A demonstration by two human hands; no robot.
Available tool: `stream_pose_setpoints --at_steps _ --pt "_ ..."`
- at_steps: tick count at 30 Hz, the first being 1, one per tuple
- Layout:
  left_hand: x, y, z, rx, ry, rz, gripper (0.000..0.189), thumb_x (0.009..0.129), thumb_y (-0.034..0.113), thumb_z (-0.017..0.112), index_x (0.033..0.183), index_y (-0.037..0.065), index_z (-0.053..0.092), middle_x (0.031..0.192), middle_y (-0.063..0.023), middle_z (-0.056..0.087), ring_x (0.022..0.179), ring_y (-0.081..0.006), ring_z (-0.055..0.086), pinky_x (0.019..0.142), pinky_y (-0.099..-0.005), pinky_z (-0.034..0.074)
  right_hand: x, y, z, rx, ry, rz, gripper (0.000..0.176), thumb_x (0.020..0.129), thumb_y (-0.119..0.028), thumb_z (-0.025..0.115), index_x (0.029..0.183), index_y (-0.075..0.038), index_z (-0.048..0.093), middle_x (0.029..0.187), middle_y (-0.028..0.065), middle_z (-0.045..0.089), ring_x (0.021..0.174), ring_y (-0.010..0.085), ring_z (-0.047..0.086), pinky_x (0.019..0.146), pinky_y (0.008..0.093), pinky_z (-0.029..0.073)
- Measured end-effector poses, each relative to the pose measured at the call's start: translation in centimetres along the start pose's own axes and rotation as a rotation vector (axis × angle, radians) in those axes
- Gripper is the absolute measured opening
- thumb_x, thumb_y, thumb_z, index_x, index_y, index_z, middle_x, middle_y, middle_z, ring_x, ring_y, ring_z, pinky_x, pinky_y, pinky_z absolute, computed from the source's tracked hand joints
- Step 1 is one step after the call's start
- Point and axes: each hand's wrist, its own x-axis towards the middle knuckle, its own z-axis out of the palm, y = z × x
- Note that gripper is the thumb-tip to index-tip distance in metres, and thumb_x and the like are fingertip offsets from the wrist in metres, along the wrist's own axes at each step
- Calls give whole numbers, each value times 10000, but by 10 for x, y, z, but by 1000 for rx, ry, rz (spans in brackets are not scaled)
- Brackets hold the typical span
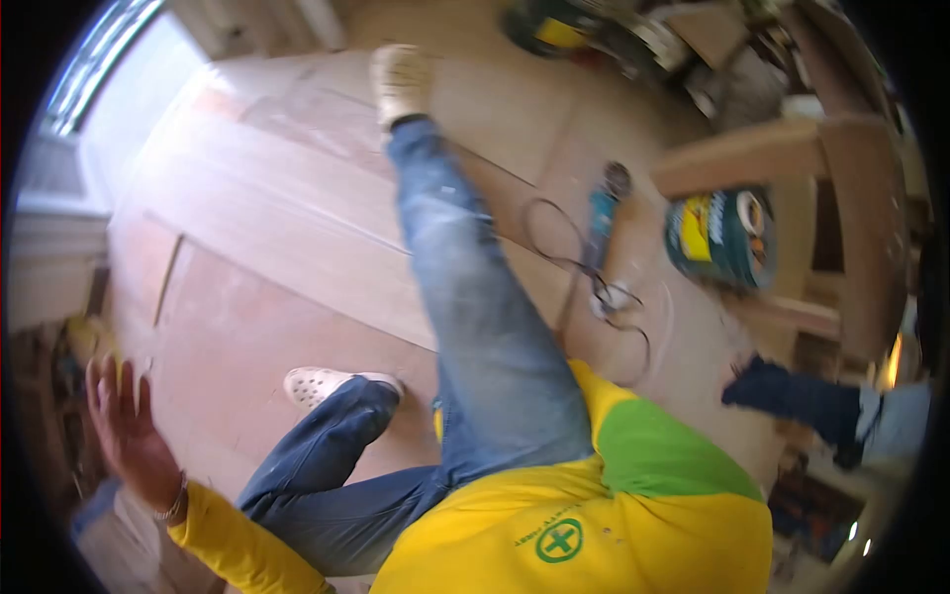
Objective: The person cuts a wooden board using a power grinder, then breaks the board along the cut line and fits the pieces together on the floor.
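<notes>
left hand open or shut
Open: the left hand has its fingers spread and holds nothing.

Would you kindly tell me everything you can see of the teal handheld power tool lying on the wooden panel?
The teal handheld power tool lies flat on the large reddish-brown wooden panel, right of the outstretched leg in blue jeans. Its slim body looks plastic, with a dark round head at its far end; blur hides finer detail. A thin dark cord leaves its near end and loops loosely over the panel. No hand touches it.
</notes>
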Motion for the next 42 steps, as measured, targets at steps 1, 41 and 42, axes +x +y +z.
stream_pose_setpoints --at_steps 1,41,42 --pt "-3 4 4 -13 0 21 538 1026 245 434 1489 6 303 1448 -192 462 1313 -294 485 1082 -414 395 44 -53 23 95 78 -114 332 945 -350 454 859 -74 618 842 149 640 821 287 614 735 460 477" --pt "-6 36 20 26 171 160 474 1006 257 522 1400 3 449 1318 -180 584 1171 -271 601 971 -361 484 75 -96 82 -359 163 -517 257 958 -210 445 905 -107 674 929 107 693 867 284 658 753 412 515" --pt "-4 39 21 22 177 168 487 1003 257 529 1401 -10 445 1314 -177 587 1170 -270 603 956 -350 493 78 -102 75 -362 164 -503 264 959 -210 441 901 -103 675 922 108 694 858 285 660 744 412 517"
